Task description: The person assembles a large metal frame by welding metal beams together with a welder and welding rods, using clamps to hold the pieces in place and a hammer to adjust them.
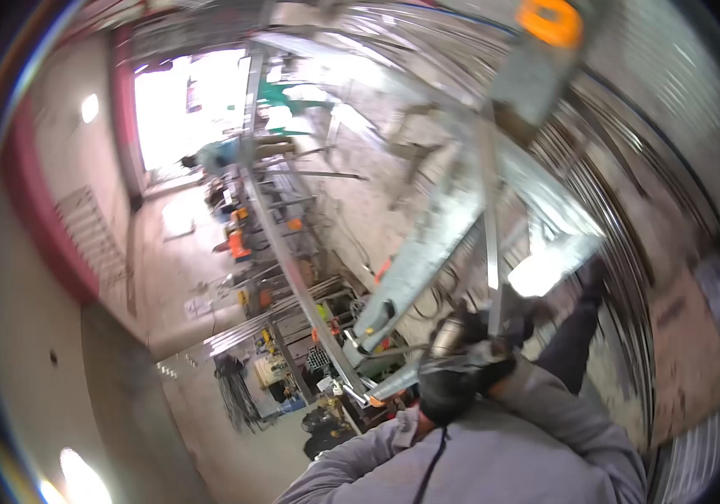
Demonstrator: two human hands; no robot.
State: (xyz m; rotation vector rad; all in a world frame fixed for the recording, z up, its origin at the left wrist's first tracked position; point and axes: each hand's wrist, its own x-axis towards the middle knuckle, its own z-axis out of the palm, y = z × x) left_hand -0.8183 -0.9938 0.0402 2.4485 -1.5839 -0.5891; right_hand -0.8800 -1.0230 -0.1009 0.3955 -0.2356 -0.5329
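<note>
My left hand (446,393), in a black glove, is closed close to the chest beside a dark object (448,338) with a pale, shiny part. What its fingers grip is too blurred to name. Next to it my right hand (497,371), also dark-gloved, is closed at the lower end of a narrow metal bar (491,210); its grip is smeared and partly hidden. The bar crosses a wide, shiny metal beam (435,244). A long metal rail (280,252) runs down to the left of my hands.
Long metal profiles (620,218) lie along the right. A cart with tools (293,361) stands at lower left. Another person (219,155) bends near the bright opening. An orange-marked grey object (551,23) is at the top. A brownish board (689,361) lies at right.
</note>
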